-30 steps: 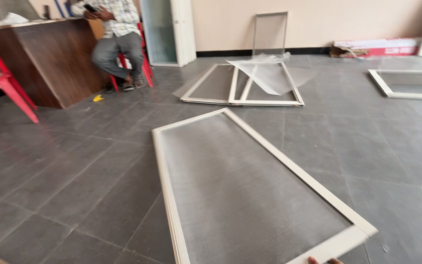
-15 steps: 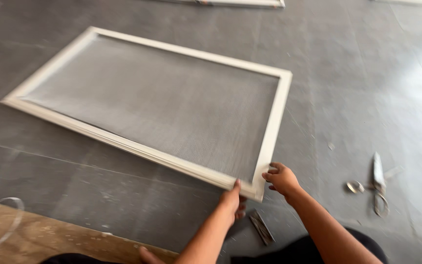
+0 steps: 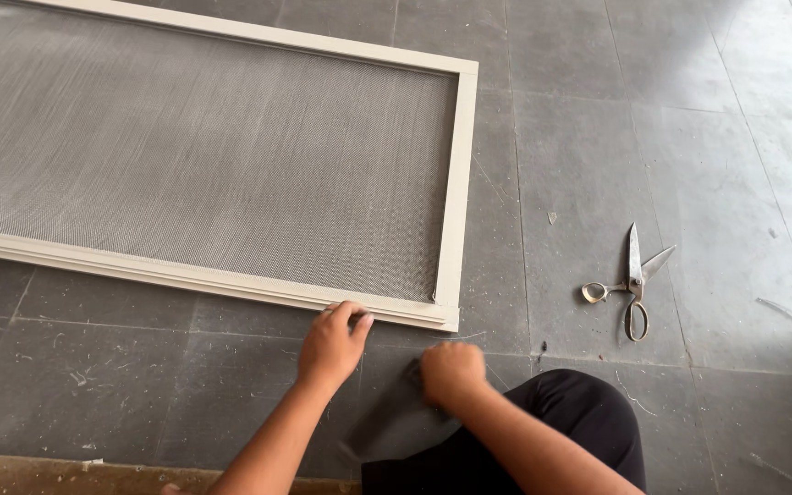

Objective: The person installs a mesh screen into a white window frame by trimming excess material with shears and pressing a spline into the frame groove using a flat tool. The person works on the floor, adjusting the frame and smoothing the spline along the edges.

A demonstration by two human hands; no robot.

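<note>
I'm looking straight down at a large cream-framed window screen with grey mesh (image 3: 222, 174), lying flat on the grey tiled floor (image 3: 616, 137). My left hand (image 3: 334, 341) sits at the frame's near rail, close to its right corner, fingertips curled onto the edge of the rail and touching it; a light touch, nothing clasped. My right hand (image 3: 452, 373) is just beside it, off the frame, closed into a loose fist low over the floor in front of my dark-trousered knee (image 3: 552, 431). It's blurred, and there's a dark smear beside it, so I cannot tell what, if anything, it grips. Out to the right, well apart from both hands, a pair of metal scissors with pale handles (image 3: 630, 280) lies partly open on the tiles.
</note>
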